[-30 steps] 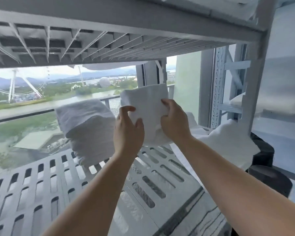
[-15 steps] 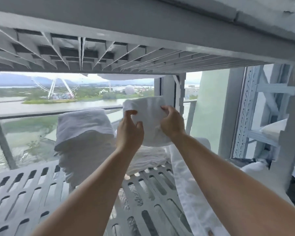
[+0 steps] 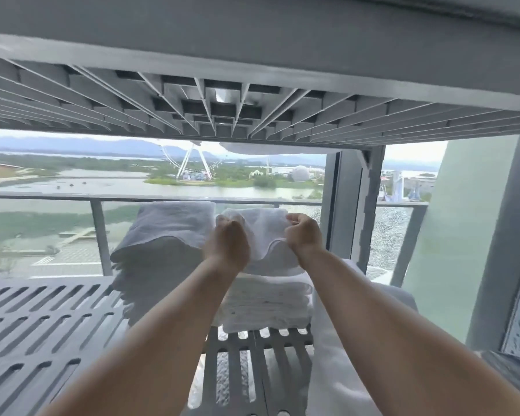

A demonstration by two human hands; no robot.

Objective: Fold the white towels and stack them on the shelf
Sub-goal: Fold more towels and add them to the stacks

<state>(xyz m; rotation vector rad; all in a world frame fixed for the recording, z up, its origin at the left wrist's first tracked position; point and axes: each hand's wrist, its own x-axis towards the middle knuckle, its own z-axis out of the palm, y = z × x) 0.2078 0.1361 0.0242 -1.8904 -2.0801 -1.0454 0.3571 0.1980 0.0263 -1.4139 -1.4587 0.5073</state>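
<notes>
Shelf (image 3: 51, 331) slats bare at 8 o'clock. Taller towel pile (image 3: 165, 250) at 9 o'clock of centre, leaning. Left hand (image 3: 227, 246) curled, pinching folded towel (image 3: 260, 232) at its left edge; right hand (image 3: 303, 235) pinching the right edge. Towel sits atop short stack (image 3: 266, 301) at centre. Risk: uneven release could skew the towel, or nudge the leaning pile over.
</notes>
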